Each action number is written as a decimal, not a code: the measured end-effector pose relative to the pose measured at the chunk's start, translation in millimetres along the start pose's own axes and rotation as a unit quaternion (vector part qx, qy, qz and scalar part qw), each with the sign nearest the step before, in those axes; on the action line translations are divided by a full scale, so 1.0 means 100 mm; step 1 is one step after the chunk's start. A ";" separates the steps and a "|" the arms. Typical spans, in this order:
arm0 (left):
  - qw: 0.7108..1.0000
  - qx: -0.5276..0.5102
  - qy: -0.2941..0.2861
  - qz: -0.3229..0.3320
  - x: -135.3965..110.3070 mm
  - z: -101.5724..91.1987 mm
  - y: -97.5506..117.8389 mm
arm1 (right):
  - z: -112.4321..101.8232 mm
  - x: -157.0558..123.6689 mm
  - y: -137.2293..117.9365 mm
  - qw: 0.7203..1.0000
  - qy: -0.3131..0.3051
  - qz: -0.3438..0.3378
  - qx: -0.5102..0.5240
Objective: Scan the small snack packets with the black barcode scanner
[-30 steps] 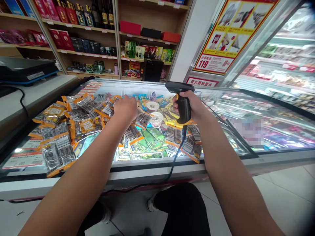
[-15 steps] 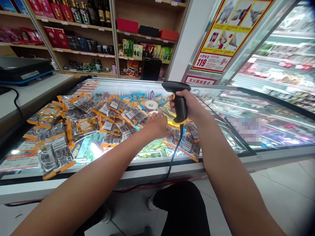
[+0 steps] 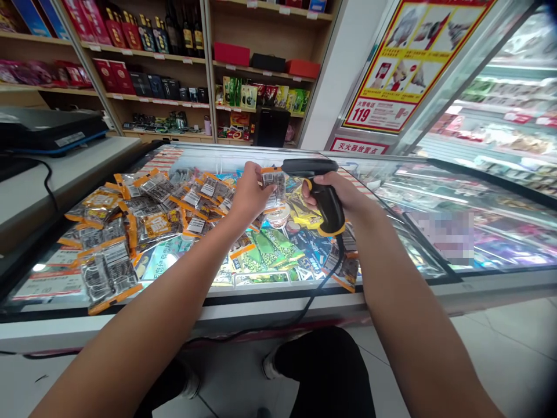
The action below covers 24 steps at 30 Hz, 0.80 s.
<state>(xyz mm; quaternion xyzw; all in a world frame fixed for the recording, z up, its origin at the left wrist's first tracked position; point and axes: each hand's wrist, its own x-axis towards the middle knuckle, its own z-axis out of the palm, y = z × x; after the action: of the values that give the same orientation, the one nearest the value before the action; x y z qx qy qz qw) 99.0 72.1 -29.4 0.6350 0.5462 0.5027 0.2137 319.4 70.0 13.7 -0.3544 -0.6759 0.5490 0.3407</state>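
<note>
My left hand (image 3: 253, 196) grips a small clear-and-orange snack packet (image 3: 274, 188) and holds it up over the freezer. My right hand (image 3: 333, 191) is wrapped round the handle of a black barcode scanner (image 3: 329, 209) with yellow trim. The scanner's head is close to the packet's upper right edge. Its cable (image 3: 324, 281) hangs down across the freezer's front edge. A heap of similar snack packets (image 3: 150, 223) lies on the glass to the left. A few more packets (image 3: 347, 267) lie beneath my right wrist, partly hidden.
The glass-topped chest freezer (image 3: 183, 307) shows green bags (image 3: 274, 247) and other frozen packs inside. A weighing scale (image 3: 52, 130) stands on the counter at left. Shelves with bottles and boxes (image 3: 232, 54) are behind, and a refrigerated display (image 3: 500, 139) is at right.
My left hand has moved up and left from the packets and now holds one packet beside the scanner. The scanner has tilted slightly. The whole view has shifted a little.
</note>
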 end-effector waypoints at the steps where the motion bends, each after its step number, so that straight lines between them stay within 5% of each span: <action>1: 1.000 0.000 0.007 0.001 0.01 -0.02 0.00 | 0.00 -0.01 0.00 1.000 -0.017 0.000 -0.014; 10: 1.000 0.004 0.011 -0.008 0.04 -0.06 -0.03 | 0.01 -0.01 0.00 0.998 -0.049 0.010 -0.049; 14: 0.995 0.096 -0.021 -0.002 0.01 -0.14 -0.02 | -0.01 0.01 0.00 1.000 -0.017 0.000 -0.001; 19: 0.926 0.362 -0.052 0.088 -0.13 -0.26 0.07 | -0.08 0.08 0.01 0.987 0.110 0.001 0.114; 22: 0.894 0.412 -0.059 0.164 -0.27 -0.17 0.21 | -0.12 0.09 -0.02 0.977 0.134 -0.020 0.163; 24: 0.888 0.400 -0.115 0.194 -0.40 0.01 0.32 | -0.14 0.08 -0.04 0.972 0.136 -0.036 0.186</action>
<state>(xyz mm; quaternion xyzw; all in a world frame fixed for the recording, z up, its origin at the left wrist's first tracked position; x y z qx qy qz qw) 119.7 26.1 -19.7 0.8131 0.5388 0.1968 -0.0989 326.7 83.5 20.1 -0.3314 -0.5216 0.5994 0.5088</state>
